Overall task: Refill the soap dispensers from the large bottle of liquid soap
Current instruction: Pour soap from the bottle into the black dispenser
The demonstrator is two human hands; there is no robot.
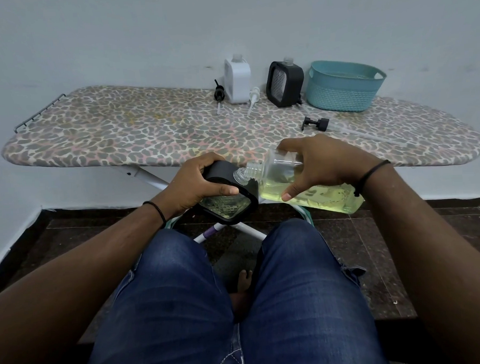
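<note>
I'm mid-pour, I judge: my right hand (320, 168) wraps the big bottle (303, 184), tipped almost flat, its open neck at the mouth of the black dispenser (228, 199) that my left hand (195, 181) grips, tilted, over my knees. Soap lies low along the bottle's side. Next I'd tip further, keeping the necks lined up. 2 more dispensers, white (237, 80) and black (284, 82), wait uncapped on the ironing board (119, 138).
</note>
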